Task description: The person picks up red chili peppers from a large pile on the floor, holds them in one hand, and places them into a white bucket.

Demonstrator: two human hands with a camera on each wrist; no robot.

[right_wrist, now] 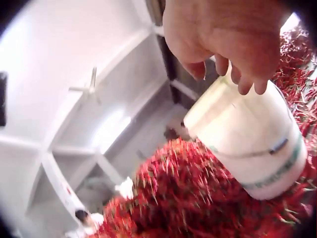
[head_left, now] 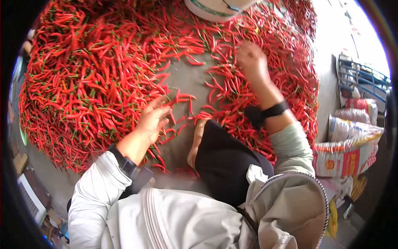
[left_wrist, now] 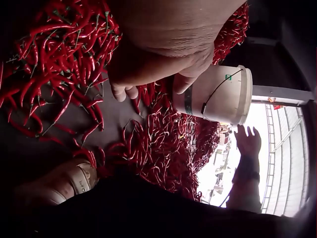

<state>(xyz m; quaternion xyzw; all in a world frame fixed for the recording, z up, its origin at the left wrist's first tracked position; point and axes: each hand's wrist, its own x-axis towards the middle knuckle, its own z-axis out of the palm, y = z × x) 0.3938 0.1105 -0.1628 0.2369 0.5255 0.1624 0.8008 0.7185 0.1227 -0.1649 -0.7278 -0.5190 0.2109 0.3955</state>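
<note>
Plain grey floor (head_left: 188, 79) here, pale ceiling (right_wrist: 49, 59) with a fan (right_wrist: 89, 90) and a glowing strip of light (right_wrist: 113, 132). Blue metal rack (head_left: 361, 78) sits off right, bright patch (head_left: 331, 27) near it's totally blown out.

Red chilies (head_left: 93, 97); grn-stemmed; heaped

No text is legible; print on the red-and-white woven plastic sack (head_left: 345, 163) and round white plastic bucket (right_wrist: 247, 139) is unclear.
</note>
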